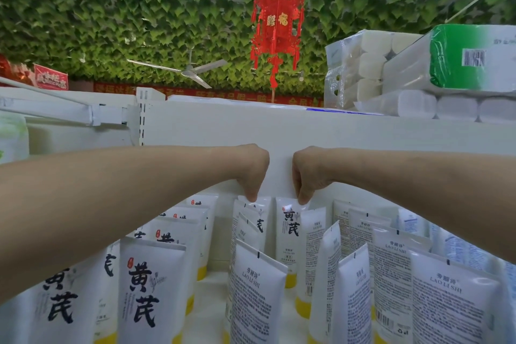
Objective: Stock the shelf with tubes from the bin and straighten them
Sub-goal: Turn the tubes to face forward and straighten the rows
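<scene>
Far tubes (289, 232) are seemingly being pinched at their tops by the left hand (251, 173) and right hand (307, 173); straightening them upright is being called for next.

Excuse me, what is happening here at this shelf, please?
A person is arranging white tubes on a shop shelf. The left grip pinches the top edge of one back-row tube, and the right grip pinches the top of the tube beside it. Rows of the same tubes stand in front, several turned back-side out or tilted.
</scene>
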Motion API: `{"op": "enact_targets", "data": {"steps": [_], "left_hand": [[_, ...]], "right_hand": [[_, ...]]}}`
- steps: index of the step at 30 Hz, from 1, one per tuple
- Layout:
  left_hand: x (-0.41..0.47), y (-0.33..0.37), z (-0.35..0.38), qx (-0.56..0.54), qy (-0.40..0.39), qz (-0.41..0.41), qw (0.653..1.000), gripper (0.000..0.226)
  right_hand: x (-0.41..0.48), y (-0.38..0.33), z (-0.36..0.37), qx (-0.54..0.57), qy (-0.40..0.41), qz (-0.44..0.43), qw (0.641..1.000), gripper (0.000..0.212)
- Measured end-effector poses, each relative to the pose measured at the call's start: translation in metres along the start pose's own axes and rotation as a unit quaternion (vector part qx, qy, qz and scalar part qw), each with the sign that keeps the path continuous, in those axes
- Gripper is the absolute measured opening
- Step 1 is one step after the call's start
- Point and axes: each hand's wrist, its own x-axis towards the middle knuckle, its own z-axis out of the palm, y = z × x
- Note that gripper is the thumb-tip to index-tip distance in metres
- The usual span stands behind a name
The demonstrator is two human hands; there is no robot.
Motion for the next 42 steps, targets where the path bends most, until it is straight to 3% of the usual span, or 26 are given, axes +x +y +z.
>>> {"op": "enact_targets", "data": {"steps": [10, 42], "left_hand": [[-0.003, -0.007, 0.002, 0.016, 0.008, 0.040, 0.999, 0.027], [-0.003, -0.014, 0.002, -0.024, 0.006, 0.032, 0.999, 0.025]], "right_hand": [[0.000, -0.002, -0.001, -0.012, -0.005, -0.008, 1.000, 0.043], [0.001, 0.000, 0.000, -0.034, 0.002, -0.008, 0.999, 0.046]]}}
